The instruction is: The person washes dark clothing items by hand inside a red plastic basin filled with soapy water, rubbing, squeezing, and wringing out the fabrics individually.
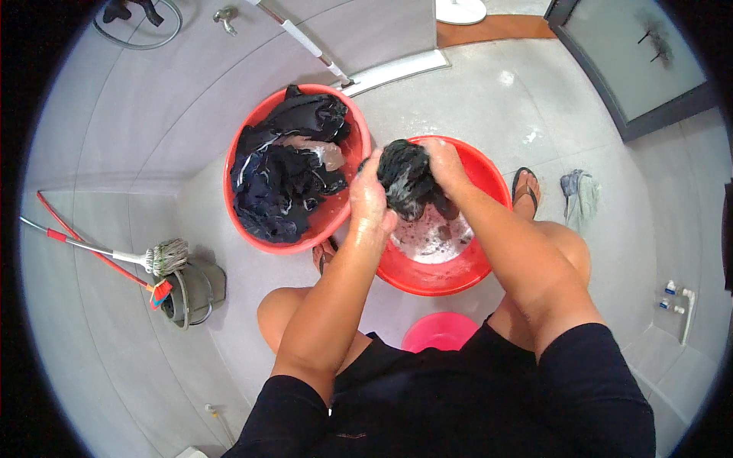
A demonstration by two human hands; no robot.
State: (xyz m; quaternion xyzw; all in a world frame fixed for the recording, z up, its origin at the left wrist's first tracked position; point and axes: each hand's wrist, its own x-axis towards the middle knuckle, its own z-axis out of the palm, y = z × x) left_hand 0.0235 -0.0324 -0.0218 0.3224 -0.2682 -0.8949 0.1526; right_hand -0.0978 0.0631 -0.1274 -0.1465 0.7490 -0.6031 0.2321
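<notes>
A bunched dark wet cloth (pixel 405 174) with suds on it is held up between my two hands, over a red plastic basin (pixel 438 280) of soapy water. My left hand (pixel 368 192) grips its left side, wet and sudsy. On the cloth's upper right, my right hand (pixel 446 166) is closed around the fabric; the fingertips are partly hidden. To the left, touching or nearly touching the red basin, stands a lighter red basin (pixel 266 245) with dark wet clothes (pixel 275 189) and a pale brownish piece (pixel 326 153) among them.
A pink basin (pixel 440 331) is on the floor near my body. At left are a grey bucket (pixel 203 289), a string mop (pixel 166 256) and a red brush (pixel 161 291). A greyish cloth (pixel 580 197) lies right of my sandalled foot. A pole (pixel 303 40) leans at the wall; a framed door (pixel 618 109) is upper right.
</notes>
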